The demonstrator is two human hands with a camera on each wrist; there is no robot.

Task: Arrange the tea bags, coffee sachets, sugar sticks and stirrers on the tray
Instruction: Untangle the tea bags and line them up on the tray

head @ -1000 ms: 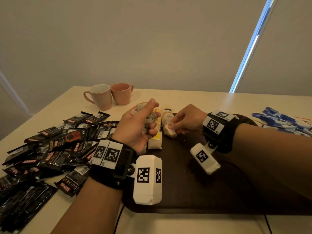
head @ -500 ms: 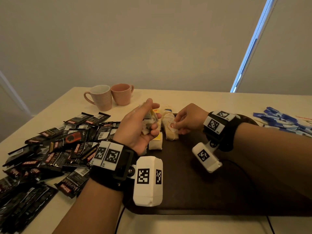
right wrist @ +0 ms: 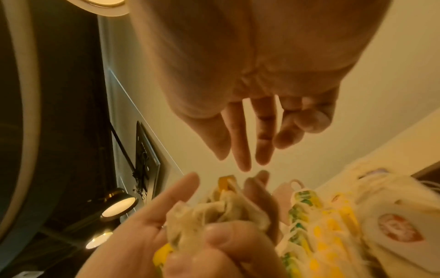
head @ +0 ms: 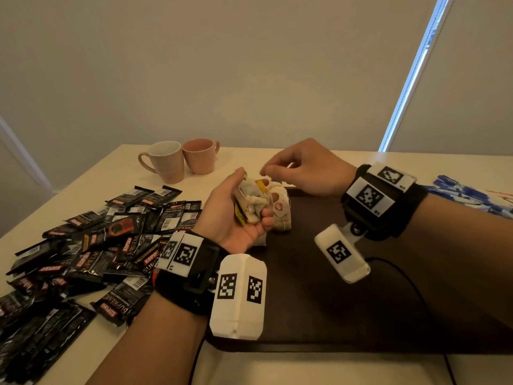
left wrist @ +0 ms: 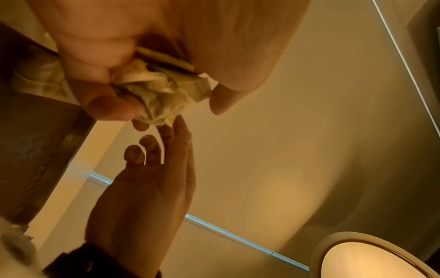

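From the head camera, a bundle of tea bags is seen gripped in the left hand, thumb on top and fingers curled beneath, above the near-left corner region of the dark tray. More tea bags, one with a round red tag whose print cannot be read, are laid on the tray just behind that hand. The right hand is held above them, fingers loosely bent and empty. "KOPIKO" and "SUPREMO" are printed on the black coffee sachets heaped on the table to the left. Blue sugar sticks are piled at the far right, and two pink mugs are stood at the back.

From the left wrist, the crumpled bags are shown clamped between thumb and fingertips, with yellow tags pressed against the palm; the right hand is seen just beyond, fingertips close to the bundle.

From the right wrist, the fingers are spread slightly apart, hovering just above the bundle. Green-and-yellow tags, hidden from the head view, are lined up on the tray's bags; their lettering is blurred.
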